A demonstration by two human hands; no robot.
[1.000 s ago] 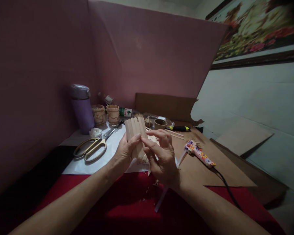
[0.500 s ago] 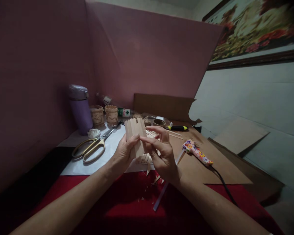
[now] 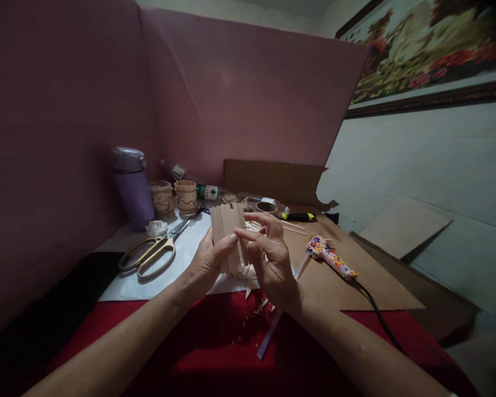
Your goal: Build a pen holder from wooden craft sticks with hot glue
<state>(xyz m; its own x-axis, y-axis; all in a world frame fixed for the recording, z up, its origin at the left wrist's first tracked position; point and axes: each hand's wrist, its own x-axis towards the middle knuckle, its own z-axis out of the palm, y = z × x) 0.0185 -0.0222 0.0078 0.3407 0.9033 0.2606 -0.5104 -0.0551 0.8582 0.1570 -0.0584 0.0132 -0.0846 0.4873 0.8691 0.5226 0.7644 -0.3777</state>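
Observation:
Between my hands stands a small holder made of upright wooden craft sticks [image 3: 228, 221], set side by side with rounded tops. My left hand [image 3: 209, 253] is closed around its left side, the thumb lying across the front. On the other side, my right hand [image 3: 273, 259] grips the right edge, one fingertip pressed on the front near the left thumb and another at the rim. The far side of the holder is hidden. Below it, wood scraps [image 3: 250, 286] lie over the white sheet and red cloth.
Gold-handled scissors [image 3: 157, 259], a purple bottle [image 3: 134, 190] and two decorated wooden cups [image 3: 186, 198] stand or lie leftward. On the cardboard [image 3: 376, 286] at right rests a flower-patterned glue gun [image 3: 330, 256] with its glue stick and cord. Behind are a utility knife [image 3: 300, 216] and tape roll [image 3: 267, 207].
The view has shifted slightly. The stick holder sits a little lower and more upright, with both hands still on it.

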